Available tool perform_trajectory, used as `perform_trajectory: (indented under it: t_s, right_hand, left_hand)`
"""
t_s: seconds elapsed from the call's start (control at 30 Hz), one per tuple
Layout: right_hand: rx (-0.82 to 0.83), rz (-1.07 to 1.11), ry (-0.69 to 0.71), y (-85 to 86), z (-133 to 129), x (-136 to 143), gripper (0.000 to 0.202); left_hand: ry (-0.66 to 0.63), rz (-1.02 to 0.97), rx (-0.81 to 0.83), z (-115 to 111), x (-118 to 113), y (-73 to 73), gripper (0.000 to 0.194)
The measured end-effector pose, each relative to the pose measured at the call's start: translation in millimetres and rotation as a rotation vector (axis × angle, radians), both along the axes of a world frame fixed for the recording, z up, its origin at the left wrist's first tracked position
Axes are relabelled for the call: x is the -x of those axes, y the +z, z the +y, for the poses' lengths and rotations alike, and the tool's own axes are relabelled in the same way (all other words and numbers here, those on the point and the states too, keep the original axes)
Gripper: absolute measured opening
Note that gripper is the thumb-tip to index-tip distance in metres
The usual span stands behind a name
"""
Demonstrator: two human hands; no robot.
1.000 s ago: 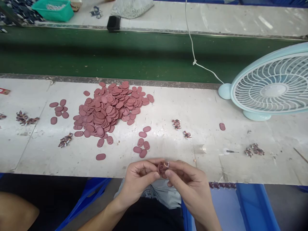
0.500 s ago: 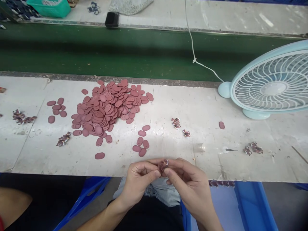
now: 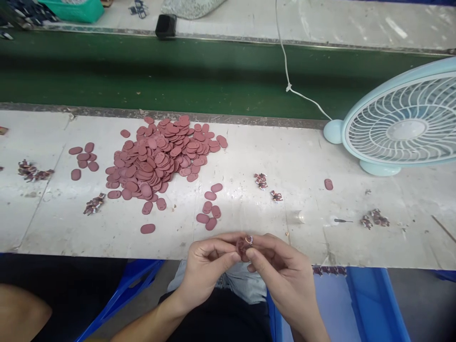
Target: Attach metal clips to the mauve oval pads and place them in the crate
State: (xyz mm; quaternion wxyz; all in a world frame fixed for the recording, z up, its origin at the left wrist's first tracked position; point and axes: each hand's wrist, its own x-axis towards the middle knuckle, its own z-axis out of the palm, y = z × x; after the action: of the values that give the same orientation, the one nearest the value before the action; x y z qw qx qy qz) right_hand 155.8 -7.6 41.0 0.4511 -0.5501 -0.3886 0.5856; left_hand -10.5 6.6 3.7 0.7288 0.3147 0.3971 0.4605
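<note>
Near the table's front edge, my left hand (image 3: 210, 266) pinches the left side of a reddish-brown oval disc (image 3: 241, 247). My right hand (image 3: 281, 266) has its thumb and fingers closed on a small brown figure (image 3: 248, 241) with white and orange details, which lies against that disc. Both hands meet at these small parts, and the fingertips cover some of them. Several loose oval discs (image 3: 211, 223) lie just beyond my left hand. Small brown figures (image 3: 261, 181) rest on the table beyond my right hand.
A large heap of discs (image 3: 153, 161) lies left of centre. A light-blue fan (image 3: 406, 128) stands at right, its white cable (image 3: 309, 100) crossing the green strip (image 3: 213, 76). A blue tray (image 3: 374, 304) is below the table edge; a person's arm (image 3: 21, 308) shows lower left.
Both hands have shifted very slightly to the right with the disc and figure still between their fingers. The pieces on the table look the same.
</note>
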Motion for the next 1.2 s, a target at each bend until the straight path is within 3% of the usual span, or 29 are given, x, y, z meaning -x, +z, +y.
perform_trajectory:
  t_s: [0.43, 0.73, 0.8, 0.87, 0.97, 1.07, 1.2]
  right_hand:
    - [-0.004, -0.027, -0.031, -2.8, -4.4, 2.9, 0.02]
    - [0.05, 0.061, -0.126, -11.7, -10.1, 2.6, 0.017]
    - [0.059, 0.101, -0.191, -17.8, -13.4, -3.5, 0.016]
    - [0.051, 0.127, -0.269, -25.3, -18.3, -14.0, 0.015]
    - [0.062, 0.095, -0.402, -36.3, -29.4, -36.8, 0.015]
    - [0.098, 0.024, -0.528, -45.4, -48.0, -64.8, 0.017]
    - [0.1, -0.138, -0.715, -59.6, -89.0, -105.4, 0.023]
  left_hand:
    - [0.009, 0.044, 0.029, -1.4, -1.4, 4.7, 0.013]
    - [-0.03, 0.164, -0.047, 0.6, 1.7, 9.8, 0.01]
    - [-0.076, 0.282, -0.138, 7.4, 10.0, 9.1, 0.013]
    - [-0.099, 0.524, -0.302, 24.2, 21.3, 7.4, 0.018]
    - [-0.086, 1.007, -0.637, 65.7, 35.8, 3.1, 0.021]
    - [-0.188, 1.403, -0.908, 107.0, 38.9, -2.9, 0.024]
    - [-0.251, 1.48, -0.96, 128.7, 33.1, -11.5, 0.025]
